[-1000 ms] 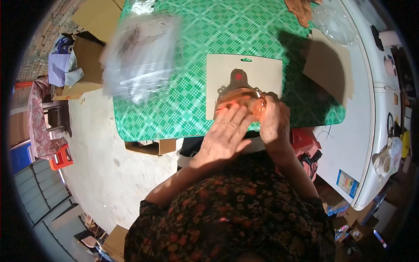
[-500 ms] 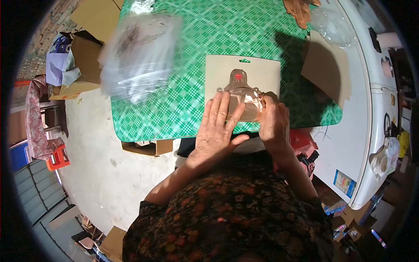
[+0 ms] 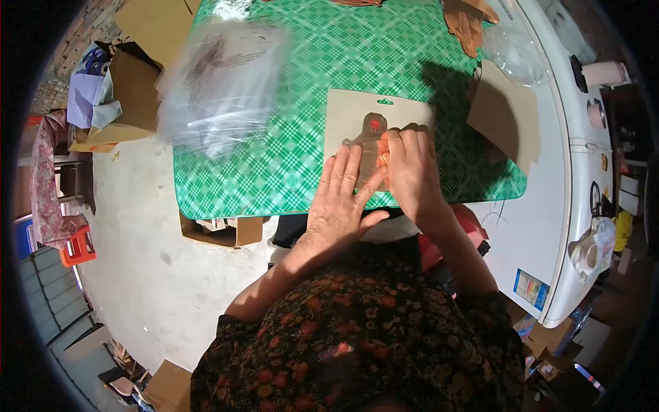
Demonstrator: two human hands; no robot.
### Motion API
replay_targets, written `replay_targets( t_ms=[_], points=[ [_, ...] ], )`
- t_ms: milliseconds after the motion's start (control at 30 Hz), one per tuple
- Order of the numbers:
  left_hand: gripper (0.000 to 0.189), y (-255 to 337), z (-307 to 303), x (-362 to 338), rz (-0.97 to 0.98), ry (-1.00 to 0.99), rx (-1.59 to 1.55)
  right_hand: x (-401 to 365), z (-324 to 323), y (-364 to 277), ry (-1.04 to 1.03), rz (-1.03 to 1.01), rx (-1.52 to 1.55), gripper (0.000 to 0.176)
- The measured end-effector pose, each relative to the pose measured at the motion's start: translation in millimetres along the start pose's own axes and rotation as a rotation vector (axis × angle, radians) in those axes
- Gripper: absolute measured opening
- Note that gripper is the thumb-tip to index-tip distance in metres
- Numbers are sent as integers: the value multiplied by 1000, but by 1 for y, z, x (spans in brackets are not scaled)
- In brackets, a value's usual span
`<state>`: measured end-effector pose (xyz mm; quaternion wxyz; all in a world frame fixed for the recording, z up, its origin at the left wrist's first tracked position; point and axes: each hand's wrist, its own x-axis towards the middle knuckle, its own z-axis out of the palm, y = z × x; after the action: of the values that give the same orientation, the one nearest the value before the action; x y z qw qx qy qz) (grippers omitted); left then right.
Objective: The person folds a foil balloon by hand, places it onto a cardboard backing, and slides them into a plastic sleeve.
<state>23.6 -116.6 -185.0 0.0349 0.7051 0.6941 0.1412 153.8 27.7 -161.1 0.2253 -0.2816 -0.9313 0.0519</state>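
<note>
A beige card (image 3: 343, 110) with a hang hole at its top lies on the green checked tablecloth (image 3: 302, 62). On the card is a clear brownish plastic piece (image 3: 371, 147) with a small red mark near its top. My left hand (image 3: 338, 199) rests flat with spread fingers on the card's lower left and the plastic. My right hand (image 3: 412, 172) has its fingers bent and pressed together at the right side of the plastic, covering that part. What those fingertips grip, if anything, is hidden.
A stack of clear plastic bags (image 3: 226, 82) lies at the table's left. Another brown card (image 3: 504, 113) is at the right edge, near a clear bag (image 3: 511, 55) and an orange-brown bag (image 3: 467, 24). A white fridge (image 3: 576, 206) stands at the right.
My right hand has moved left and slightly up, from the card's right edge onto the plastic piece. My left hand stays in place on the card.
</note>
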Motion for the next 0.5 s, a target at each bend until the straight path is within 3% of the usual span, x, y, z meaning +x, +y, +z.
replay_targets(
  t_ms=[133,500],
  points=[
    [92,-1,1,0,0,8,-11,2,0,-1,0,15,20,26],
    [89,0,-3,-1,-1,29,-55,3,-3,9,-39,90,225,21]
  ],
)
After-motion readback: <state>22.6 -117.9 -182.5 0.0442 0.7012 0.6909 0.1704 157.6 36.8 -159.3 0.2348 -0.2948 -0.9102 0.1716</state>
